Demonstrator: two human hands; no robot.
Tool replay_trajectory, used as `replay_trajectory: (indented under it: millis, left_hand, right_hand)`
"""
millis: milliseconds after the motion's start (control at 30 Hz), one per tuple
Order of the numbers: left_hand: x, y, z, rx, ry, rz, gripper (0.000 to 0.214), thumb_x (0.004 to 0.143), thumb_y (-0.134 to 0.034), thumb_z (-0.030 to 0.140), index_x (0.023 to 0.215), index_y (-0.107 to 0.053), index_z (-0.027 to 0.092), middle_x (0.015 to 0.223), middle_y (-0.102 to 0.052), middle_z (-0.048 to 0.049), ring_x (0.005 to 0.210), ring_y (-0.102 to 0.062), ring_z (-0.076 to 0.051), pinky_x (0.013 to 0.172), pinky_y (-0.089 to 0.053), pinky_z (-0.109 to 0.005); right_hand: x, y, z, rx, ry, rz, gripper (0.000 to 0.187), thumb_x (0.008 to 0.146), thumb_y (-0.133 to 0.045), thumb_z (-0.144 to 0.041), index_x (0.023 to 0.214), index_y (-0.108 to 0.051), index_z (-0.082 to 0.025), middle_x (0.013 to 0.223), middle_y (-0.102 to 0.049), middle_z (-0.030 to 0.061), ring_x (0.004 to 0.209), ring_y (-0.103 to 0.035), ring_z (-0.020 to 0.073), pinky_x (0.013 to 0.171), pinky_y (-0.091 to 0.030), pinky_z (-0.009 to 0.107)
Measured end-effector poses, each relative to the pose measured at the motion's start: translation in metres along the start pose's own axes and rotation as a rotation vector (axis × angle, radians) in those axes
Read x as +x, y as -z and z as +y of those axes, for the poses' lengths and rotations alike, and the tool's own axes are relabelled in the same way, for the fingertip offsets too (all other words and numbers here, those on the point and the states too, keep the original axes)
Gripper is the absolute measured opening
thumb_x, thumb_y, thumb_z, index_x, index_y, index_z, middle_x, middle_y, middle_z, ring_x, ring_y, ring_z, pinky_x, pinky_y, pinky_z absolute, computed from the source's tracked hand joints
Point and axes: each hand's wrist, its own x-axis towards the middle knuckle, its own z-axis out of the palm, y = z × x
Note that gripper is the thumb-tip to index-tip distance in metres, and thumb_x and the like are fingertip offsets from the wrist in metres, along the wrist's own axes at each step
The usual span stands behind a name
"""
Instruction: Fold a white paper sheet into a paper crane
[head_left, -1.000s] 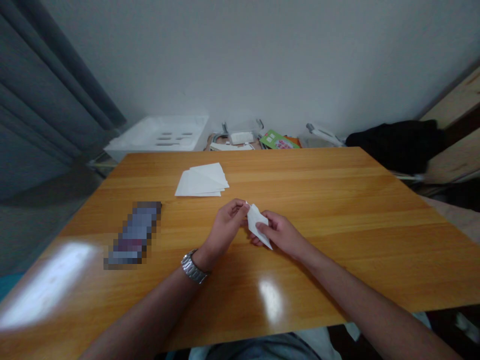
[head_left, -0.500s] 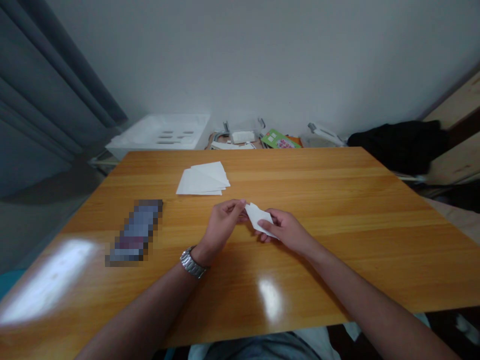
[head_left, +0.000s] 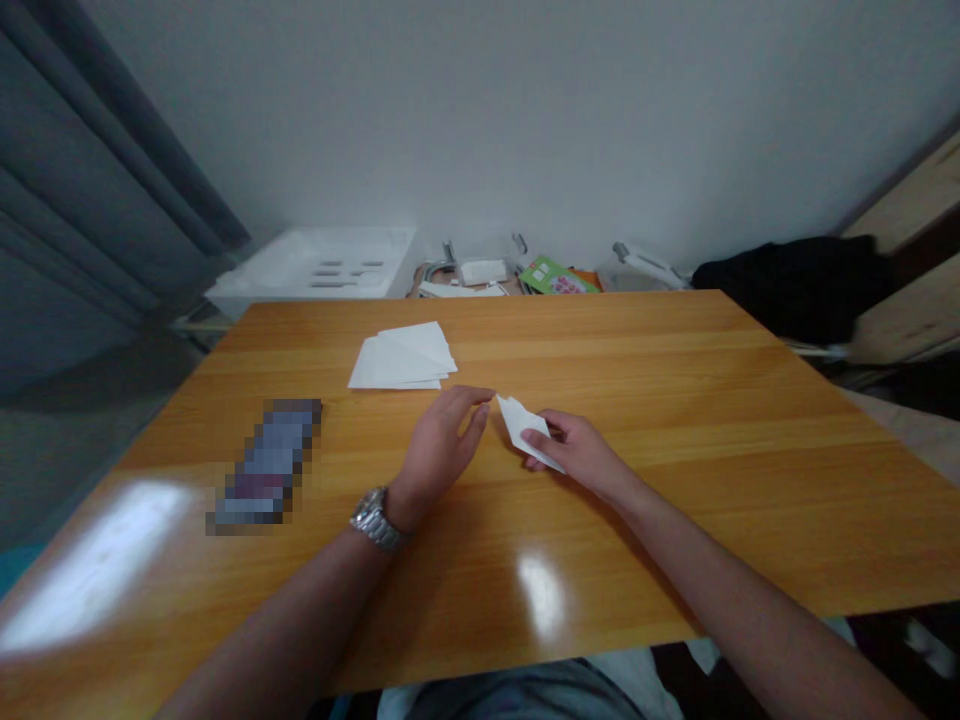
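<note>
A small piece of folded white paper [head_left: 525,428] is pinched in my right hand [head_left: 579,452], thumb on top and fingers underneath. Its pointed end faces my left hand. My left hand [head_left: 444,440], with a metal watch [head_left: 377,520] on the wrist, is just left of the paper. Its thumb and fingers are apart, and the fingertips come close to the paper's tip; whether they touch it I cannot tell. Beyond my left hand, several overlapping white paper sheets [head_left: 401,358] lie flat on the wooden table [head_left: 645,370].
A pixelated, phone-like dark object [head_left: 268,460] lies on the table's left side. Behind the far edge are a white tray [head_left: 330,262], a green booklet [head_left: 556,275] and assorted items. Dark cloth [head_left: 787,290] is heaped at the far right, and a grey curtain [head_left: 90,200] hangs at left.
My left thumb and fingers have opened off the paper's tip, and that hand has shifted slightly left. My right hand still holds the paper, now a little further right.
</note>
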Motion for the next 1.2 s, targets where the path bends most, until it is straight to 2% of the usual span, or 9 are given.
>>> replay_trajectory:
  millis: [133, 267, 333, 433, 533, 700, 867, 1000, 1200]
  left_hand:
    - [-0.001, 0.001, 0.010, 0.171, -0.312, -0.187, 0.030, 0.100, -0.053, 0.024, 0.127, -0.065, 0.022, 0.130, -0.065, -0.0106, 0.121, -0.059, -0.025, 0.106, -0.046, -0.045]
    - [-0.002, -0.001, 0.004, 0.226, -0.405, -0.325, 0.038, 0.097, -0.054, 0.017, 0.134, -0.061, 0.023, 0.140, -0.060, -0.0111, 0.129, -0.055, -0.027, 0.112, -0.042, -0.048]
    - [-0.003, -0.004, -0.003, 0.262, -0.416, -0.403, 0.041, 0.096, -0.053, 0.016, 0.136, -0.059, 0.023, 0.140, -0.060, -0.0112, 0.128, -0.056, -0.027, 0.112, -0.042, -0.047]
    - [-0.007, -0.009, -0.009, 0.335, -0.415, -0.472, 0.046, 0.097, -0.050, 0.015, 0.143, -0.053, 0.022, 0.144, -0.057, -0.0127, 0.131, -0.054, -0.027, 0.111, -0.042, -0.046]
    - [-0.010, -0.012, -0.010, 0.388, -0.394, -0.469, 0.041, 0.101, -0.048, 0.021, 0.141, -0.055, 0.024, 0.141, -0.060, -0.0109, 0.130, -0.054, -0.027, 0.112, -0.038, -0.046]
    - [-0.011, -0.013, -0.003, 0.479, -0.316, -0.404, 0.044, 0.100, -0.054, 0.036, 0.141, -0.055, 0.021, 0.135, -0.060, -0.0131, 0.125, -0.054, -0.029, 0.111, -0.037, -0.046]
    - [-0.014, -0.017, -0.002, 0.512, -0.304, -0.387, 0.048, 0.102, -0.049, 0.043, 0.141, -0.054, 0.015, 0.134, -0.060, -0.0159, 0.127, -0.053, -0.030, 0.113, -0.038, -0.046]
    - [-0.020, -0.022, -0.006, 0.524, -0.320, -0.416, 0.053, 0.106, -0.039, 0.042, 0.150, -0.044, 0.013, 0.155, -0.046, -0.0151, 0.146, -0.039, -0.028, 0.121, -0.030, -0.046]
    - [-0.027, -0.020, -0.010, 0.578, -0.320, -0.428, 0.053, 0.108, -0.031, 0.039, 0.155, -0.035, 0.014, 0.162, -0.037, -0.0111, 0.151, -0.032, -0.024, 0.124, -0.024, -0.048]
  right_hand:
    - [0.000, 0.005, 0.001, -0.007, 0.005, -0.003, 0.045, 0.079, -0.076, -0.055, 0.096, -0.067, -0.015, 0.083, -0.072, 0.0062, 0.064, -0.067, 0.0158, 0.058, -0.053, 0.027]
    - [0.002, 0.011, 0.001, -0.037, 0.008, -0.034, 0.044, 0.080, -0.076, -0.054, 0.099, -0.069, -0.015, 0.086, -0.073, 0.0070, 0.066, -0.066, 0.0164, 0.060, -0.052, 0.028]
    - [0.003, 0.015, 0.002, -0.186, 0.063, -0.006, 0.039, 0.083, -0.074, -0.051, 0.102, -0.072, -0.016, 0.087, -0.073, 0.0066, 0.071, -0.067, 0.0190, 0.064, -0.053, 0.031]
    - [0.006, 0.025, 0.000, -0.575, 0.236, 0.119, 0.031, 0.088, -0.071, -0.042, 0.109, -0.074, -0.021, 0.092, -0.074, 0.0069, 0.081, -0.067, 0.0231, 0.078, -0.054, 0.038]
    - [0.006, 0.034, -0.005, -0.850, 0.439, 0.157, 0.029, 0.092, -0.066, -0.035, 0.116, -0.073, -0.020, 0.109, -0.072, 0.0120, 0.103, -0.064, 0.0287, 0.094, -0.051, 0.045]
    - [0.000, 0.033, -0.013, -1.045, 0.566, 0.112, 0.038, 0.100, -0.053, -0.034, 0.133, -0.065, -0.020, 0.135, -0.064, 0.0150, 0.125, -0.057, 0.0317, 0.108, -0.044, 0.051]
    - [-0.004, 0.014, -0.001, -1.180, 0.530, -0.001, 0.054, 0.103, -0.048, -0.039, 0.151, -0.046, -0.015, 0.159, -0.041, 0.0149, 0.147, -0.039, 0.0304, 0.124, -0.026, 0.052]
    - [-0.003, 0.011, 0.015, -1.237, 0.452, -0.025, 0.063, 0.105, -0.038, -0.047, 0.158, -0.033, -0.013, 0.163, -0.033, 0.0141, 0.152, -0.030, 0.0255, 0.126, -0.022, 0.049]
    - [-0.002, 0.016, 0.020, -1.327, 0.420, -0.034, 0.069, 0.105, -0.027, -0.054, 0.161, -0.026, -0.014, 0.166, -0.026, 0.0111, 0.154, -0.024, 0.0227, 0.127, -0.020, 0.046]
